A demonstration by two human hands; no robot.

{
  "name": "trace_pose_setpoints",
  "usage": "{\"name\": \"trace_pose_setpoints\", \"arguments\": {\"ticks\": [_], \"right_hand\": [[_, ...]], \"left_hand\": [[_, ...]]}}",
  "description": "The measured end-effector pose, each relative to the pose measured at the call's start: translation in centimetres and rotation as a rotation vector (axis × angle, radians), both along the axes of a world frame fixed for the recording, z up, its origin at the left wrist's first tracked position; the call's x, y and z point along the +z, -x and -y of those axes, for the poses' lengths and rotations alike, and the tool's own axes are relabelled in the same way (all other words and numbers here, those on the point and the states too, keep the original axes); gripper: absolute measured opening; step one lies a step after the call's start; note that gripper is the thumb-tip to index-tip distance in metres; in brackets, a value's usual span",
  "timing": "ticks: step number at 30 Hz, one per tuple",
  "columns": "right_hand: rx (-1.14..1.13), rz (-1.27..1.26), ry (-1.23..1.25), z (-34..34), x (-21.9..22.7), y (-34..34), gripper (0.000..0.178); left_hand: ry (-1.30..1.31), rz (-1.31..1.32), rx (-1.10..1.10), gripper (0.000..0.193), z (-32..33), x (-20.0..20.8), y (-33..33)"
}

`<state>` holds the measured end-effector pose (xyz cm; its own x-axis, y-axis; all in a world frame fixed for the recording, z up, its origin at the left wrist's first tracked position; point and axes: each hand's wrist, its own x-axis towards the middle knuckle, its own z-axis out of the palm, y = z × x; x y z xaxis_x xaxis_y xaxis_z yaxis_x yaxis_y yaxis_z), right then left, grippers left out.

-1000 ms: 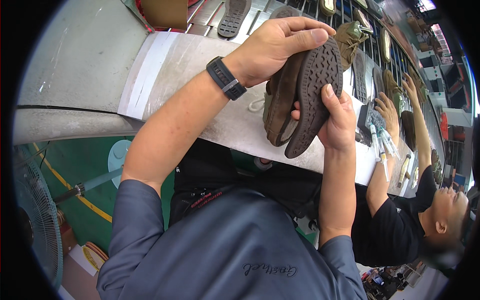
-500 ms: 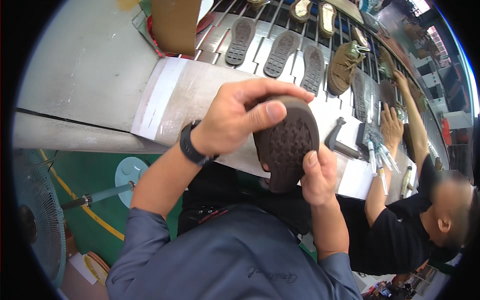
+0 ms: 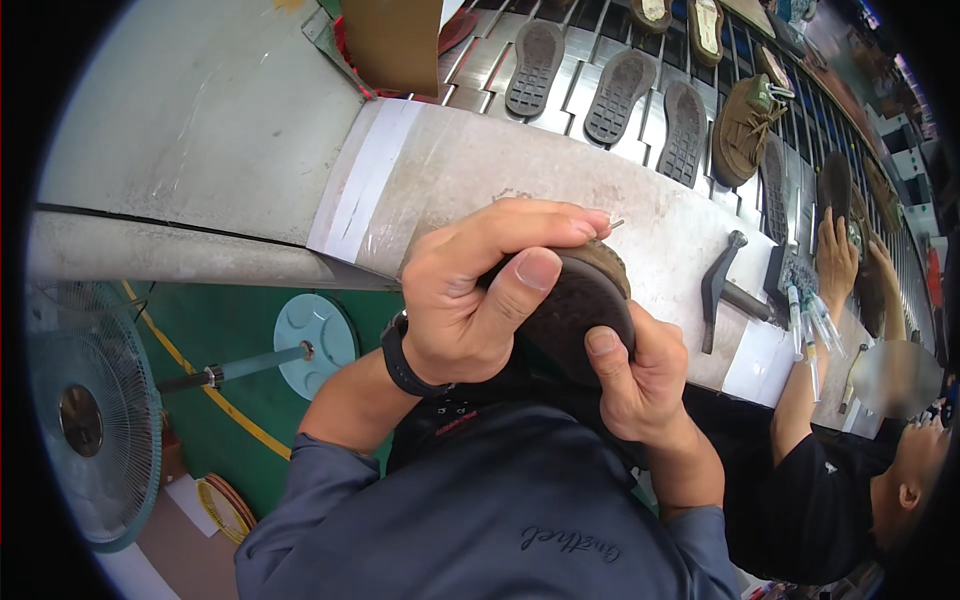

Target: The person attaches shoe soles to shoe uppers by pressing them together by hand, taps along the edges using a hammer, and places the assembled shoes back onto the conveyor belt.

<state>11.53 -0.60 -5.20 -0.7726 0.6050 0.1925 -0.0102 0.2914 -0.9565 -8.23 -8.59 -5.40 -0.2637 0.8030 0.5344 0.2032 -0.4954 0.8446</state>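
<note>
A shoe with a dark brown sole (image 3: 568, 308) and a tan-brown edge is tilted between my two hands, above the near edge of the bench. My left hand (image 3: 478, 290) grips it from the left, thumb bent over the sole and fingers reaching across the far side. A thin metallic tip (image 3: 617, 223) sticks out by those fingertips; what it belongs to is hidden. On the right, my right hand (image 3: 645, 375) clasps the shoe with its thumb pressed on the sole. A dark wristband (image 3: 402, 360) is on my left wrist.
A hammer (image 3: 722, 285) and a holder of syringes (image 3: 800, 290) lie right on the bench (image 3: 480, 160). Beyond, a slatted metal conveyor carries several soles (image 3: 620, 97) and a brown lace-up shoe (image 3: 742, 130). A co-worker's hand (image 3: 836, 260) works at right. A fan (image 3: 85, 420) stands left.
The shoe has tipped, so its sole shows more steeply and in shadow. The surroundings have shifted rightward in view. The co-worker's hands have moved around a sole.
</note>
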Motion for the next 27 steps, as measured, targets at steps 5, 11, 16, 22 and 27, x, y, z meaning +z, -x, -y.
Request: {"name": "trace_pose_setpoints", "arguments": {"ticks": [5, 11, 16, 22, 27], "right_hand": [[-0.003, 0.023, -0.013, 0.4, 0.2, 0.2, 0.02], [0.037, 0.083, 0.014, 0.1, 1.1, 0.7, 0.014], [-0.023, 0.083, -0.02, -0.2, 0.7, 0.9, 0.013], [-0.01, 0.044, 0.02, 0.4, 0.4, 1.5, 0.012], [-0.031, 0.037, 0.016, 0.9, 0.4, 1.9, 0.012]], "left_hand": [[0.082, 0.082, 0.011, 0.036, 0.3, 1.0, -0.4], [0.13, 0.036, 0.091, 0.031, 1.2, 0.8, 0.1], [0.137, -0.001, 0.11, 0.031, 1.3, 0.5, 1.1], [0.055, -0.13, 0.128, 0.023, 2.1, -0.2, 1.6], [0.102, 0.03, 0.186, 0.016, 2.4, 0.5, 0.9]]}}
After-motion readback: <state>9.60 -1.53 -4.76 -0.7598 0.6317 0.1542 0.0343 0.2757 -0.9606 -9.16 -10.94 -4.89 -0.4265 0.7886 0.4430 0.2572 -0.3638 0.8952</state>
